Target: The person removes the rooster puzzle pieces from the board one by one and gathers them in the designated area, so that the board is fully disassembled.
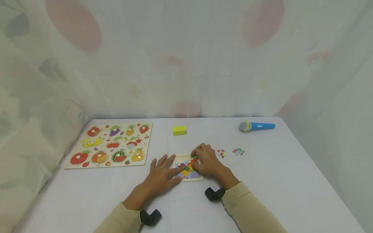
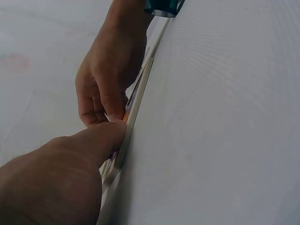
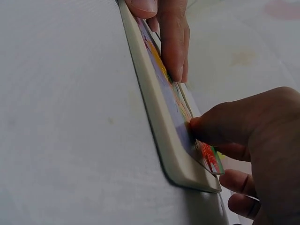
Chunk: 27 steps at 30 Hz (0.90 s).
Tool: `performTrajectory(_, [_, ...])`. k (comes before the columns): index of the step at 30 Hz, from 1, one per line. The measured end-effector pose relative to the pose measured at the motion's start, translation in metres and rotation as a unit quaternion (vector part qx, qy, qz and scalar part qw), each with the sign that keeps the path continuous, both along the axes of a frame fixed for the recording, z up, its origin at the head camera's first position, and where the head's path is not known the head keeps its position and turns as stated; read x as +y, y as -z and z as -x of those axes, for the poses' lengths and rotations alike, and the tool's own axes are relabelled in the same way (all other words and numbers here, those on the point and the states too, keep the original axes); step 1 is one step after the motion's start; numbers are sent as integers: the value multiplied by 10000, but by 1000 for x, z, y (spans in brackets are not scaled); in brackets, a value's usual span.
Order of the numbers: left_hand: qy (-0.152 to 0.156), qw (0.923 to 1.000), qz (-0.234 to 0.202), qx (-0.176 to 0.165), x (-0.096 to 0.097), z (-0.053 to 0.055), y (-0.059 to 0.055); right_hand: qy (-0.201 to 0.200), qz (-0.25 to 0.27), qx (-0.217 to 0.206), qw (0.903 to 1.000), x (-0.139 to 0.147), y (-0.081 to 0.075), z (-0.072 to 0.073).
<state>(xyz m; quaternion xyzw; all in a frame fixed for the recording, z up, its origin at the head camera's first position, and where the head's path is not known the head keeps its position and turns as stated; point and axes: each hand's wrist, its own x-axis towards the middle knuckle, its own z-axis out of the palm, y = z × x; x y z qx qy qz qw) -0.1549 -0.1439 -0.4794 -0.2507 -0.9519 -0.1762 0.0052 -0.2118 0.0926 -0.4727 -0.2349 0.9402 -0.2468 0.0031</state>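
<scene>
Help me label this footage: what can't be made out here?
Puzzle, top right corner: head view, under the right hand.
Left hand: right wrist view, cut off by the top edge.
Puzzle's picture: left wrist view, nearly edge-on, largely behind both hands.
Microphone, white marking: head view, too small to read.

I find the small puzzle (image 1: 190,175) obstructed at left by the left hand (image 1: 162,176) and at right by the right hand (image 1: 207,162); its near edge is reachable between them. A lane separates puzzle from yellow block (image 1: 179,130). Leftward, the fruit board (image 1: 102,149) narrows passage; rightward, a loose piece (image 1: 221,153) obstructs.
</scene>
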Motion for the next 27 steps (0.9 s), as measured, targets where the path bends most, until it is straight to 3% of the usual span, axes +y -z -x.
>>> performTrajectory(17, [18,10000,-9,65,-1,1,2,-707,603,568,9941,12,1,-3])
performTrajectory(27, [-6,10000,0,-5,0,0,3,-573,907,846,9906,19,-7,-6])
